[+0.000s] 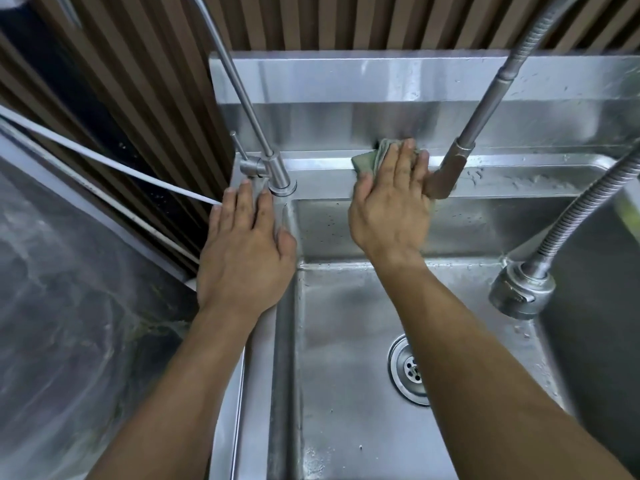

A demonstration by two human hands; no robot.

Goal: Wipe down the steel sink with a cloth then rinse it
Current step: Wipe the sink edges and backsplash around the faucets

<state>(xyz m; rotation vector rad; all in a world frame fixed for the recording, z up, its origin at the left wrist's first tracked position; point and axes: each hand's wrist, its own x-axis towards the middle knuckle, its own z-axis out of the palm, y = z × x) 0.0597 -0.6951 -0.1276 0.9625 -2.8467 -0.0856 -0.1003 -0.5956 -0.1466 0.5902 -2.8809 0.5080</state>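
Observation:
The steel sink (346,341) fills the middle and lower right, with a round drain (405,368) in its basin floor. My right hand (391,206) presses a green-grey cloth (369,157) flat against the sink's back ledge, just under the backsplash; most of the cloth is hidden beneath my fingers. My left hand (246,251) lies flat with fingers spread on the sink's left rim, beside the base of a thin steel tap (277,174). It holds nothing.
A large dark faucet (450,171) stands right of my right hand, nearly touching it. A flexible steel hose with a spray head (523,292) hangs over the basin's right side. A white cable (104,157) crosses at left above a dark marble counter (69,306). Slatted wood wall behind.

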